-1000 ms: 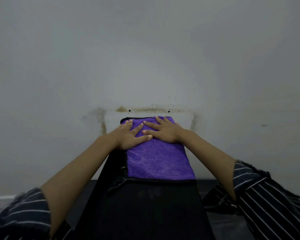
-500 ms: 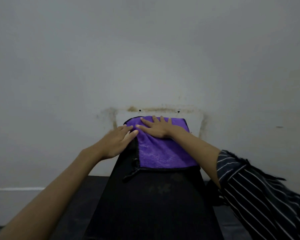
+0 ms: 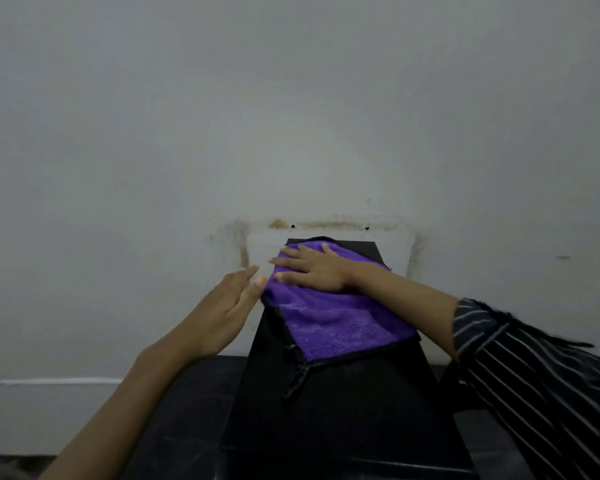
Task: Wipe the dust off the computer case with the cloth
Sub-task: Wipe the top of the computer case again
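Right hand flat on the purple cloth atop the black computer case

The right hand (image 3: 317,270) presses the cloth (image 3: 340,320) with straight, spread fingers at frame centre, on the far end of the computer case (image 3: 333,410). The left hand (image 3: 222,310), fingers straight and holding nothing, sits just left of the cloth's edge.

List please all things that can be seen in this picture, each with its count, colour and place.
cloth: one, purple with black trim, spread on the far top of the case, turned askew.
computer case: one, black, centre, its far end at the wall.
wall: one, grey-white, behind, with brownish stains just above the case.
surface under the case: dark, bottom of view.
striped sleeve: one, dark with white stripes, lower right.
right hand: one, flat on the cloth, fingers straight.
left hand: one, open, at the cloth's left edge, beside the case.
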